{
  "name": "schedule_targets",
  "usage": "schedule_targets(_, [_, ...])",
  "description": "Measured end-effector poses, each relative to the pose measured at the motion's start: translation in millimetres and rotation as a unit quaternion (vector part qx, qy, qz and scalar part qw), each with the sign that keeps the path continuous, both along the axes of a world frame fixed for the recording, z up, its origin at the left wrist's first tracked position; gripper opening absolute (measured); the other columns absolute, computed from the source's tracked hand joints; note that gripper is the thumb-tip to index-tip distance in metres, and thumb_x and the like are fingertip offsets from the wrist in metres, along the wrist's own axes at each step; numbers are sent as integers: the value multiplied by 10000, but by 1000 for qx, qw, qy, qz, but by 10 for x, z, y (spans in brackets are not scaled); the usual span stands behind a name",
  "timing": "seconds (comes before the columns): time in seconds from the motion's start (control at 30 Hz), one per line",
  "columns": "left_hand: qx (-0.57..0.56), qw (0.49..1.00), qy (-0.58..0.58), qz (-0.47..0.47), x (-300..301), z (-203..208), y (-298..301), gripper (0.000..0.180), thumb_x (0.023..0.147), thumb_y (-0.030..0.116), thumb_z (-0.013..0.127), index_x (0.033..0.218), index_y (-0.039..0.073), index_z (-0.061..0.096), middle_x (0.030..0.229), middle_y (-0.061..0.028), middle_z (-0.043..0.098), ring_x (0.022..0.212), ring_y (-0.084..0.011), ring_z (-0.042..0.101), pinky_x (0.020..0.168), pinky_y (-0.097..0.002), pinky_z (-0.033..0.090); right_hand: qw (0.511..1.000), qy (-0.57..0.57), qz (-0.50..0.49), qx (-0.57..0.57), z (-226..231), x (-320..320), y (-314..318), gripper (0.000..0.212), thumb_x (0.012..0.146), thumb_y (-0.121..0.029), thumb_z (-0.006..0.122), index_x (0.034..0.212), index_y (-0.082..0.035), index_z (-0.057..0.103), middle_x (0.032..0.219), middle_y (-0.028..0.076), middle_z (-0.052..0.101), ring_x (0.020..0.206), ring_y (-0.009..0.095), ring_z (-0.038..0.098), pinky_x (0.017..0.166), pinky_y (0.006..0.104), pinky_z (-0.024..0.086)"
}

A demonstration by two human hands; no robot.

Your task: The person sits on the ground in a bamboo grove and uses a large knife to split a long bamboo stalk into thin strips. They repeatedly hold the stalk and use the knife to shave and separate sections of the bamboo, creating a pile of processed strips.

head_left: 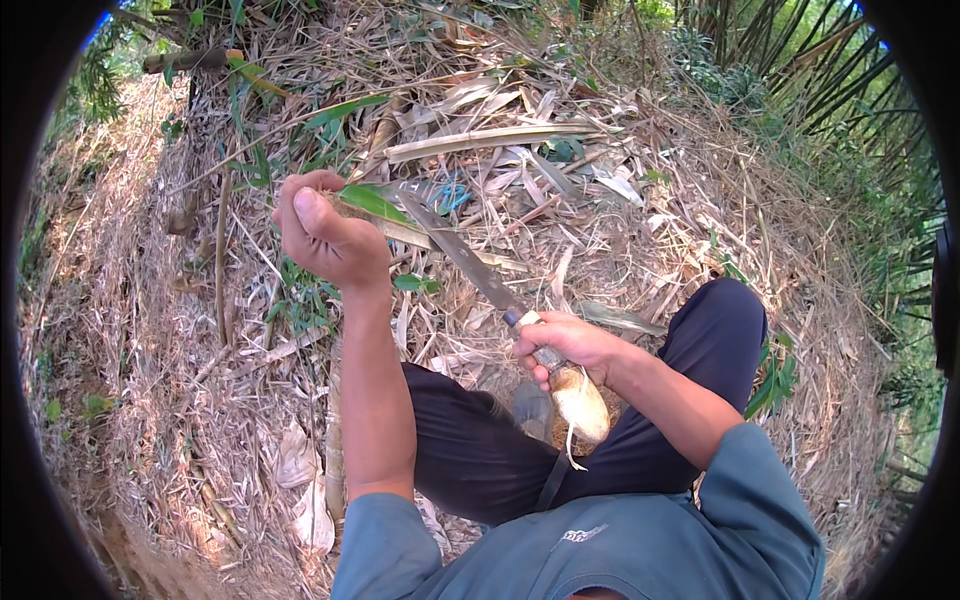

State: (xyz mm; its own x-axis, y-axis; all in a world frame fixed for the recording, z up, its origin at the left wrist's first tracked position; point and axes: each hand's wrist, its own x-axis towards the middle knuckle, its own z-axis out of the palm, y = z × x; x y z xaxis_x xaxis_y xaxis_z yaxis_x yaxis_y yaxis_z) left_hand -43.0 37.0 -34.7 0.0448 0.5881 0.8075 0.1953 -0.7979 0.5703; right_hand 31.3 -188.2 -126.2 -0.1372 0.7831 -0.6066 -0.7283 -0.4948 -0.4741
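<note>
My right hand (570,348) is wrapped round the handle of a long knife (468,262), in front of my lap. Its dark blade slants up and left, with the tip near my left hand. Below my right fist is a rounded, pale wooden-looking end (582,405), with a thin fibre dangling from it. My left hand (330,232) is raised and closed, thumb uppermost; what its fingers hold is hidden. Beside those fingers, close to the blade tip, is a green leaf (372,203). A pale strip (408,233) runs from behind this hand, passing behind the blade.
Dry leaves and stalks (560,250) litter the ground around my bent legs (480,430). A split dry stalk (480,143) lies ahead, near a blue scrap (452,195). Thin upright stems (222,260) stand at left. Green plants (800,90) border the far right.
</note>
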Motion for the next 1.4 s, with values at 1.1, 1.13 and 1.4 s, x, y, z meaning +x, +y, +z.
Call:
schedule_targets(1.1, [111,992,52,0,-120,-15,209,485,1053,212,418,603,38,360,666,-36,381,644,-192,387,599,-367,271,918,-385,-95,-24,-400,348,-181,373,874,-240,651,1126,22,569,792,127,656,780,232,693,690,380,564])
schedule_targets(1.13, [95,995,30,4,-142,-16,197,491,1058,213,425,607,33,356,662,-37,374,620,-185,375,576,-364,260,871,-485,-62,-49,-417,368,-199,420,847,-235,662,1152,35,562,828,149,671,825,255,699,734,401,563])
schedule_targets(1.4, [15,996,-35,79,-274,119,-179,504,1081,276,409,634,44,416,594,-6,384,546,-106,349,511,-311,237,827,-531,-163,86,-332,-80,-178,471,769,-105,657,1170,-11,429,837,198,657,794,350,687,757,439,519])
